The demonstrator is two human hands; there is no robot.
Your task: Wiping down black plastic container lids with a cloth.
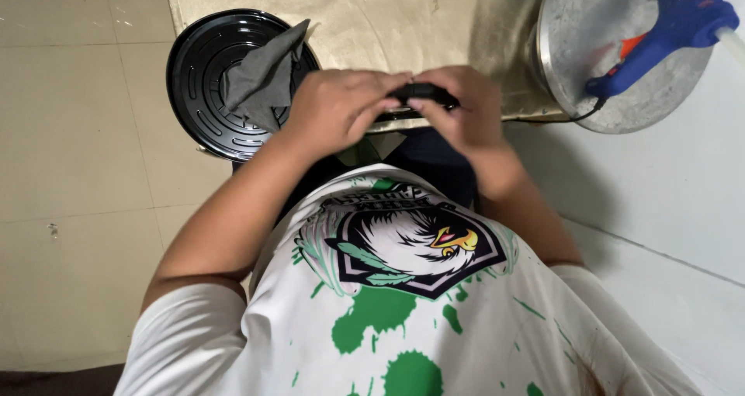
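Both of my hands meet at the near edge of a gold-coloured table (372, 16). My left hand (337, 109) and my right hand (466, 113) are closed together around a small black object (423, 93). Only its top edge shows between the fingers, so I cannot tell what kind of thing it is. My white shirt with green splashes fills the lower part of the view.
A round black ridged tray (203, 70) overhangs the table's left edge with a grey cloth (268, 74) lying on it. At the right stands a round metal lid or pot (590, 24) with a blue glue gun (667, 31) resting on top. A tiled floor lies to the left.
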